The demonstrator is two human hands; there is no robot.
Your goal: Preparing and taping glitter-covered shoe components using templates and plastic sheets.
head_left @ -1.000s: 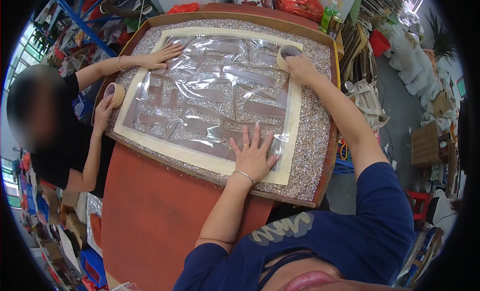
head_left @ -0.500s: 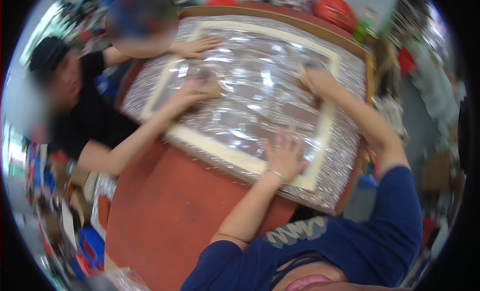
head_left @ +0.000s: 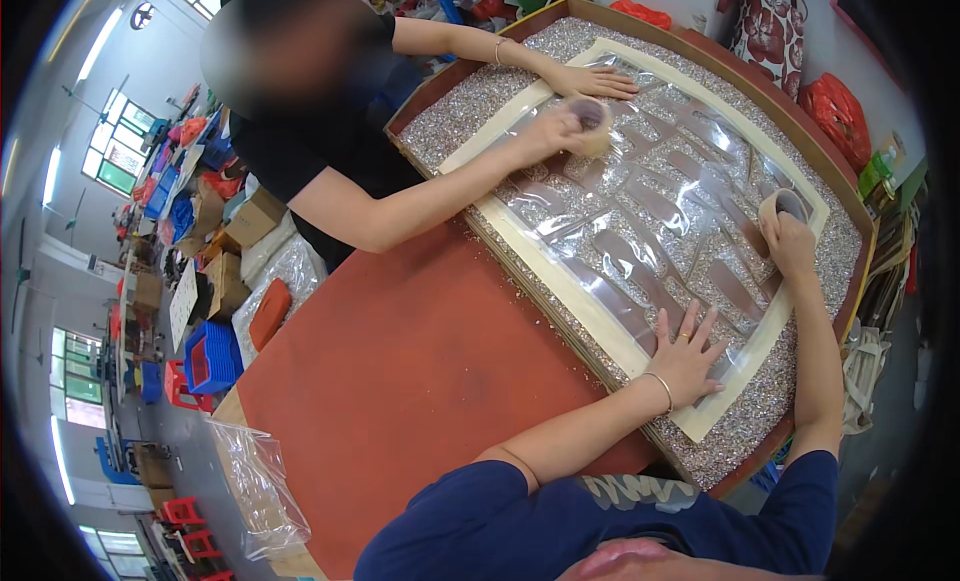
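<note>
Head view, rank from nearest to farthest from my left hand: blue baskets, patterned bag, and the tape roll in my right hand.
1. Tape roll, in your right hand.
2. Patterned bag, upper right of the picture.
3. Blue baskets, far left.

At the bottom of the frame, the person wore a navy-blue, short-sleeved cloth T-shirt (head_left: 440, 526) with a grey patch of pale zigzag strokes (head_left: 640, 493) across the chest. Right of the frame's centre, lower half, a thin, shiny, rounded bangle (head_left: 660, 388) circled the left wrist, and a slim gold-coloured ring (head_left: 684, 336) banded a finger of the left hand (head_left: 686, 369).
</note>
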